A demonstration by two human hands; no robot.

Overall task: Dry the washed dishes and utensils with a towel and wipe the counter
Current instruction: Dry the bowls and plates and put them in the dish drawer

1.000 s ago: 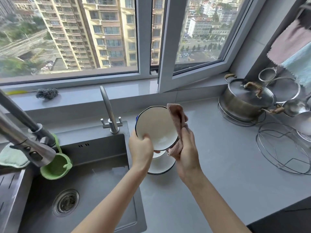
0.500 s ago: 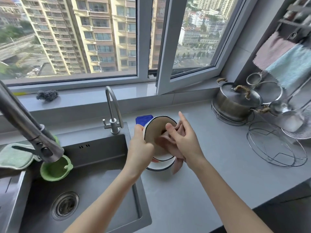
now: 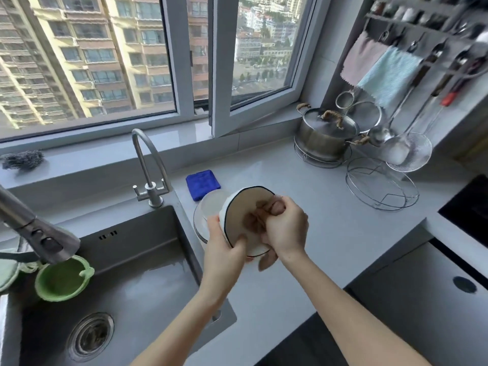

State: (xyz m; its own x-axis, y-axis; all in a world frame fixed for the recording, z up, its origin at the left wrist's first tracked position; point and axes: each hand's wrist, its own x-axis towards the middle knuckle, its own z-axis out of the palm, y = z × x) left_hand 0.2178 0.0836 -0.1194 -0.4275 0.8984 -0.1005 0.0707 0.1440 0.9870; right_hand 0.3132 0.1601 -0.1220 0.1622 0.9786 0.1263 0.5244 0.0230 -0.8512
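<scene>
So, my left hand [image 3: 224, 248] is gripping the dark-rimmed bowl [image 3: 243, 207] by its near edge, thumb hooked inside and the other fingers round the back. The bowl is tipped up on its side with the opening facing me, held above the grey desk [image 3: 338, 233] just right of the sink [image 3: 137, 273]. My right hand [image 3: 287, 231] is balled up around a pinkish towel [image 3: 254, 223] and pressed into the inside of the bowl, and a loose end of the towel hangs out below the rim.

Right behind the bowl is what looks like a small stack of other white dishes [image 3: 208, 208], but it's pretty blurry so I can't say exactly what's in it. A folded blue cloth [image 3: 202, 184] lies on the desk just past those, near the curved faucet [image 3: 148, 165]. Over in the far right corner a lidded steel pot [image 3: 326, 133] sits on a wire stand, with a round wire rack [image 3: 380, 186] beside it.
</scene>
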